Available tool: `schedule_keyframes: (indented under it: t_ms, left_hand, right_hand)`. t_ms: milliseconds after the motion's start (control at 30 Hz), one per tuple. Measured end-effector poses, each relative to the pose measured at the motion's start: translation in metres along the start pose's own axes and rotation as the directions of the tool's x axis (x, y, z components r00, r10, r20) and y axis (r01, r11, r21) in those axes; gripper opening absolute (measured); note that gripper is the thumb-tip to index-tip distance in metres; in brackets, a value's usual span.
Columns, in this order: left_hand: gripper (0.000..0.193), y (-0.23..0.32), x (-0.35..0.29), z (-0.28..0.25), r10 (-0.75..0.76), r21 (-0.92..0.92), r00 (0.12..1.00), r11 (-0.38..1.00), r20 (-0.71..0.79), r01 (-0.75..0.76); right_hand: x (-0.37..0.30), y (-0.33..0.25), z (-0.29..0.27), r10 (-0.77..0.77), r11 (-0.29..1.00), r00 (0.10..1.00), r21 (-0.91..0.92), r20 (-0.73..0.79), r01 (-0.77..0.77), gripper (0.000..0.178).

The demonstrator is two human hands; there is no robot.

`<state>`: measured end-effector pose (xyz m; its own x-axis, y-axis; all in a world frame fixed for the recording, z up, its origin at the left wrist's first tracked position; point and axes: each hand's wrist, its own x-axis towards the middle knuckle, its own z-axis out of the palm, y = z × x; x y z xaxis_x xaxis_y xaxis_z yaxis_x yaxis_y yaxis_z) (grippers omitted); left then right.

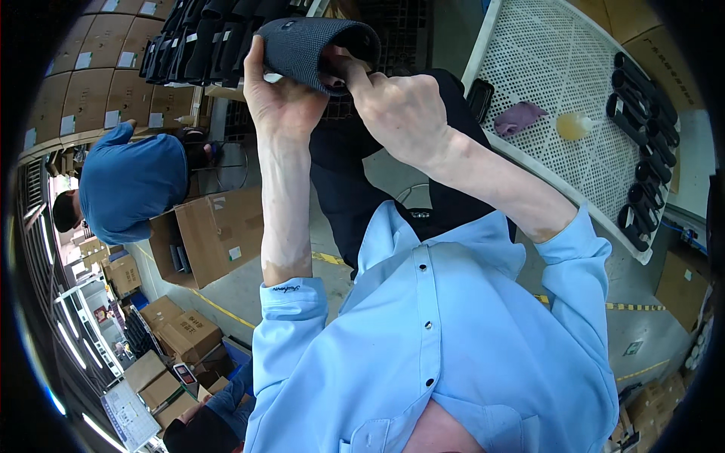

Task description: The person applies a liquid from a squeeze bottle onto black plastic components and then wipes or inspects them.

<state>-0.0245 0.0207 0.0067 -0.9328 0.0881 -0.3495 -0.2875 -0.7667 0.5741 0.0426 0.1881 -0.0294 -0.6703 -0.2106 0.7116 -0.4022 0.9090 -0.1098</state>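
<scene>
A dark grey tube covered in woven mesh (296, 50) is held up near the top of the view, its open end toward the right. My left hand (283, 106) supports it from below, with the thumb up along its closed left side. My right hand (404, 113) is at the open end, its index finger reaching inside the rim and the other fingers curled. Those fingertips are partly hidden by the tube, so what they pinch, if anything, does not show. Many similar black tubes (219, 45) are stacked just left of my left hand.
To the right stands a white perforated table (544, 57) bearing a purple cloth (519, 118), a yellowish translucent item (572, 127), a small black case (479, 100) and a row of black tubes (644, 162). At left, a person in blue (134, 185) sits by an open carton (219, 234).
</scene>
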Motion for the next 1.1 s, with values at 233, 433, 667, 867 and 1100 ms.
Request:
schedule_keyframes:
  t_ms: [233, 433, 667, 867, 1100]
  left_hand:
    - [0.068, -0.005, 0.011, -0.011, 0.055, -0.187, 0.992, 0.982, 0.113, -0.034]
    - [0.069, -0.01, 0.01, -0.008, 0.054, -0.181, 0.98, 0.983, 0.189, -0.019]
    - [0.07, -0.01, 0.013, -0.004, 0.099, -0.216, 0.981, 0.974, 0.17, -0.061]
    - [0.064, 0.0, 0.017, -0.014, 0.082, -0.204, 0.992, 0.977, 0.1, -0.06]
    - [0.061, -0.006, 0.007, -0.001, 0.245, -0.016, 0.969, 0.969, -0.021, -0.246]
  right_hand:
    - [-0.002, -0.019, -0.005, 0.222, 0.958, 0.974, 0.176, 0.037, -0.225, 0.034]
    - [0.0, -0.031, -0.009, 0.308, 0.92, 0.946, 0.221, 0.103, -0.324, 0.036]
    - [0.014, -0.043, -0.009, 0.412, 0.859, 0.899, 0.267, 0.145, -0.437, 0.036]
    - [0.014, -0.047, -0.012, 0.465, 0.796, 0.87, 0.353, 0.165, -0.492, 0.036]
    - [0.02, -0.038, -0.026, 0.319, 0.923, 0.928, 0.159, 0.193, -0.351, 0.037]
